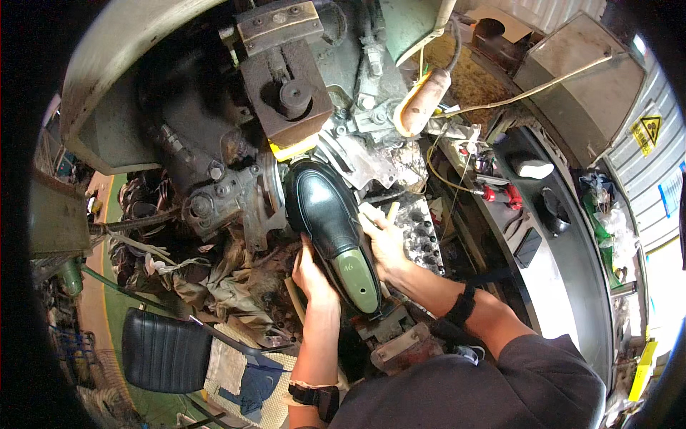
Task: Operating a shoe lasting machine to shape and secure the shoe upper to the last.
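Where the left edge of the view curves in, a black chair (168,350) stands over a green floor (153,404), with a dark blue cloth (251,386) lying on its pale seat mat (280,405). Next come crumpled, soiled cloths (232,282), heaped below the dark, grimy machine (207,171).

Near the middle, the left hand (314,275) has its fingers curved in against the near left side of a black shoe (325,207), holding it; their tips are partly hidden. The shoe lies between the two hands, fitted over a green last (355,279), its glossy toe pointing up and slightly left, just below a heavy metal block (289,93). Whether the toe touches the machine, I cannot tell.

On the shoe's other side, the right hand (384,243) holds its edge, fingers reaching forward along it and somewhat spread.

Beyond, an elongated lamp (426,102) with an orange rim hangs above and right of the hand. Farther right, a long grey counter (582,272) carries a red tool (502,196), a dark phone (527,247) and a black item (554,207). A yellow warning sign (648,134) is on the corrugated wall (654,186).
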Action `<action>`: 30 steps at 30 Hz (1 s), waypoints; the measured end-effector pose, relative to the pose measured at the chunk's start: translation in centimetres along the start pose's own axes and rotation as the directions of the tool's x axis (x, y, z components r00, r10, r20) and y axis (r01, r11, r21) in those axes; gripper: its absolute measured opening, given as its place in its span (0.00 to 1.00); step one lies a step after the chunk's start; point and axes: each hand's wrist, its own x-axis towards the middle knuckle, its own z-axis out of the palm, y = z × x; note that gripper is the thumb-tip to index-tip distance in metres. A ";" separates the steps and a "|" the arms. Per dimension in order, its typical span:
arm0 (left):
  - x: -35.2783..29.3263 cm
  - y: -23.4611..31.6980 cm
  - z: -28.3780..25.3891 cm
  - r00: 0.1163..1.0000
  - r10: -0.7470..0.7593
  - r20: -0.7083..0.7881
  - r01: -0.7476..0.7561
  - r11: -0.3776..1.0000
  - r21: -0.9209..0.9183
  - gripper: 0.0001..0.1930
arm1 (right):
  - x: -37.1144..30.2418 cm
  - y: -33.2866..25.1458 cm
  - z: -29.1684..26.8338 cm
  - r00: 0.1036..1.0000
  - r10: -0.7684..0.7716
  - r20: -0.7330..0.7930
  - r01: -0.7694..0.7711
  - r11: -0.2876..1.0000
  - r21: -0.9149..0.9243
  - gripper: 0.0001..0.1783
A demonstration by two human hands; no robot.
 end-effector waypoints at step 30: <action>-0.2 1.0 -1.0 0.996 -0.065 0.063 0.053 0.984 0.172 0.28 | -4.2 -3.4 3.1 0.975 0.197 0.101 -0.169 0.958 -0.230 0.29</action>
